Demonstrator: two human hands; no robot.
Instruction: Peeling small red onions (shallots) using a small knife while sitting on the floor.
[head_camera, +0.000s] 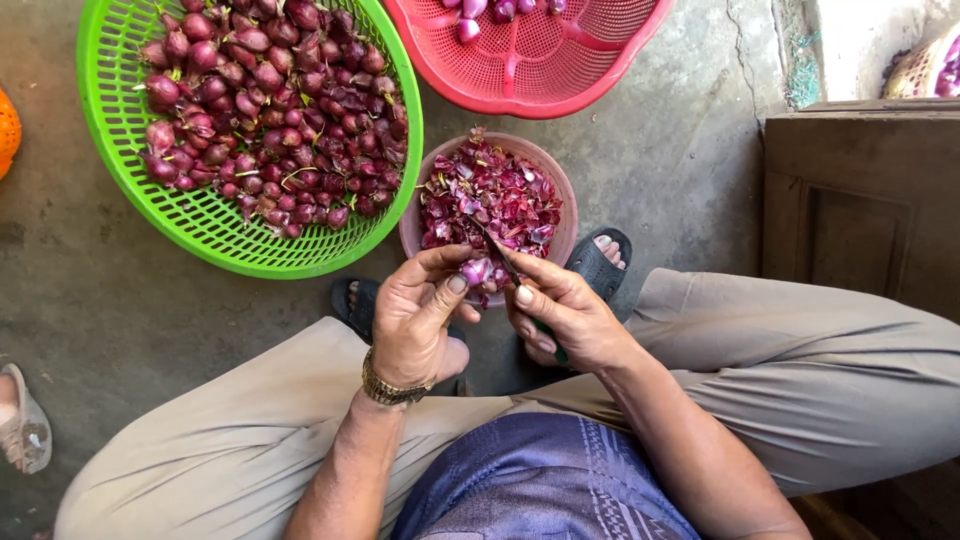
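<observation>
Hands meet above the bowl: left pinching a shallot, right gripping a knife.

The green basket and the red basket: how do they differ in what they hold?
The green basket is heaped with unpeeled shallots; the red basket shows only a few peeled ones. The green basket is round and mostly in view; the red has a wavy rim and is cut off. Both are perforated plastic.

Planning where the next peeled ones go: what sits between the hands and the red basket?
In the head view, a pink bowl heaped with purple peelings lies between the red basket and both hands, left hand and right hand.
</observation>
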